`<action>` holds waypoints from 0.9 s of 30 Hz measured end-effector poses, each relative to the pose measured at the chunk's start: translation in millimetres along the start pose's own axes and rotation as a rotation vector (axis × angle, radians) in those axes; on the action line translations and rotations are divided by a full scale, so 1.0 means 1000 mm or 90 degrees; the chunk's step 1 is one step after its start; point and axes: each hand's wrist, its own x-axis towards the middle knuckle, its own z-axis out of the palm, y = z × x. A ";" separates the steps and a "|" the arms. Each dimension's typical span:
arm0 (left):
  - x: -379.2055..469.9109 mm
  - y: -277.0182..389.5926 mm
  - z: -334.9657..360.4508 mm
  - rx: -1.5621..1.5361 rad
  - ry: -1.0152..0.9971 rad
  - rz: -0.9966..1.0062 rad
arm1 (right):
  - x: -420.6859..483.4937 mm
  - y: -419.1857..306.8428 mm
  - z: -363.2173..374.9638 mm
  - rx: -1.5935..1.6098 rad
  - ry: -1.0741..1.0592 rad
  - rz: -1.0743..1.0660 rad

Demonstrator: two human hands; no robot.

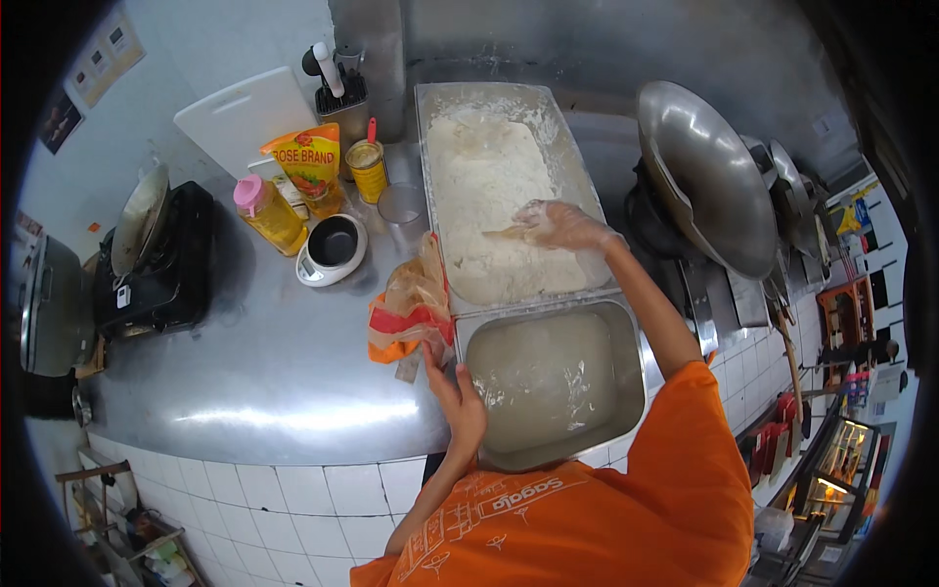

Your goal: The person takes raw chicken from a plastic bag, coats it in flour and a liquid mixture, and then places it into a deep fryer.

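Observation:
My right hand (561, 226), in a clear plastic glove dusted with flour, is over the flour (491, 176) in a deep metal tray (579, 154). Its fingers are on a pale, flat piece (506, 233), perhaps food, lying on the flour. My bare left hand (456, 400) rests at the left rim of a second metal pan (634, 367) holding cloudy liquid (550, 374). Its fingertips reach the lower edge of a plastic bag (411, 308) with red and orange parts; whether they grip it is unclear.
On the steel counter, left, stand a kitchen scale with a black bowl (334, 246), an oil bottle (271, 216), an oil pouch (312, 165), a yellow can (367, 172) and a clear cup (400, 204). A portable stove (176, 271) is farther left. A large wok (711, 176) stands right of the tray.

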 end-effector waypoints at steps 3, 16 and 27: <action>-0.007 -0.001 -0.008 -0.007 0.015 -0.023 | 0.026 0.037 0.012 -0.128 -0.029 0.058; -0.011 0.016 -0.011 0.001 0.065 -0.069 | 0.005 0.023 0.104 -0.007 -0.388 0.123; -0.011 0.017 -0.014 0.023 0.089 -0.069 | 0.045 -0.005 0.019 0.077 -0.379 0.039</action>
